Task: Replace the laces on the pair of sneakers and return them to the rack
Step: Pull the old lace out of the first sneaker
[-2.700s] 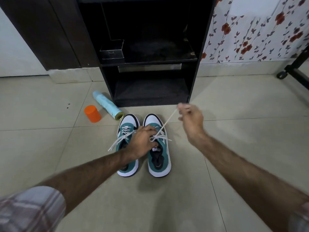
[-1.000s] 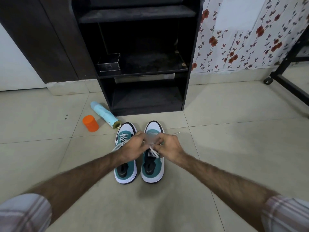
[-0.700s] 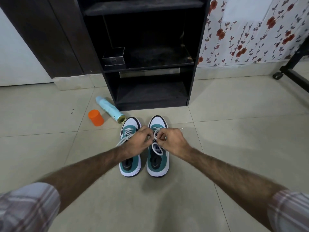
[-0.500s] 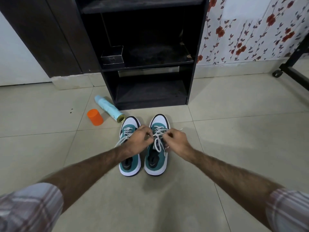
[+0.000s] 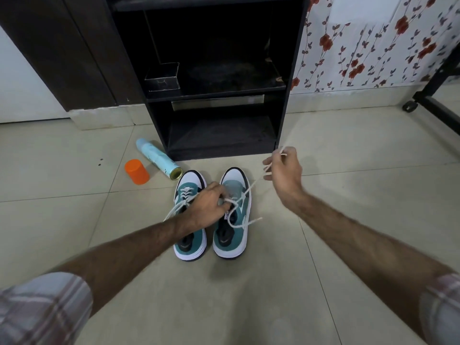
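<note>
Since half a second ago the right hand [image 5: 283,170] has been drawn up and away, a white lace [image 5: 249,189] pinched in it. The right sneaker [image 5: 232,220] is pressed by the left hand [image 5: 207,207], curled at the lacing. Two sneakers, the left sneaker [image 5: 190,242] beside it, are counted on the floor [image 5: 348,195] before one rack [image 5: 281,70].

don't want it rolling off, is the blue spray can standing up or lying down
Lying down. The blue spray can lies on its side on the floor tiles, its open end toward the shoes; the orange cap stands beside it.
</note>
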